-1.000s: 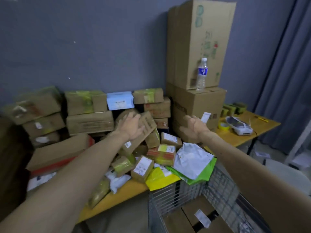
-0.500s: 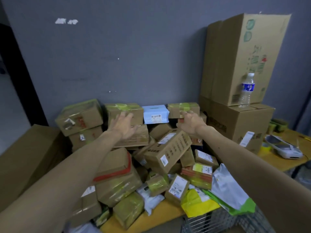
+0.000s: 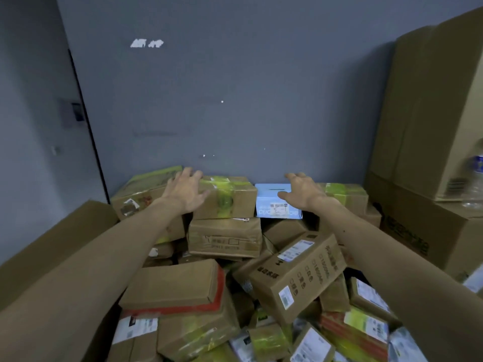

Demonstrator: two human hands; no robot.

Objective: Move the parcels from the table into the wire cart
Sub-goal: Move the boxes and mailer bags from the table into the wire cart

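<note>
A heap of taped cardboard parcels fills the lower half of the head view. On the top back row, against the grey wall, sit a brown parcel with yellow-green tape (image 3: 232, 198) and a light blue parcel (image 3: 270, 203). My left hand (image 3: 187, 192) lies with spread fingers on the left end of the taped brown parcel. With its fingers also spread, my right hand (image 3: 303, 190) is at the right end of the blue parcel, beside another green-taped parcel (image 3: 346, 195). Neither hand grips anything. The wire cart is out of view.
Below the top row lie a brown parcel (image 3: 224, 237), a tilted labelled carton (image 3: 298, 275) and a red-taped box (image 3: 175, 286). Tall stacked cartons (image 3: 431, 100) with a water bottle (image 3: 474, 178) stand at the right. A large carton (image 3: 52, 244) leans at the left.
Both hands rose from the middle of the heap to the top back row and spread apart. The view swung left and closer; the cart and the table's right end dropped out of sight.
</note>
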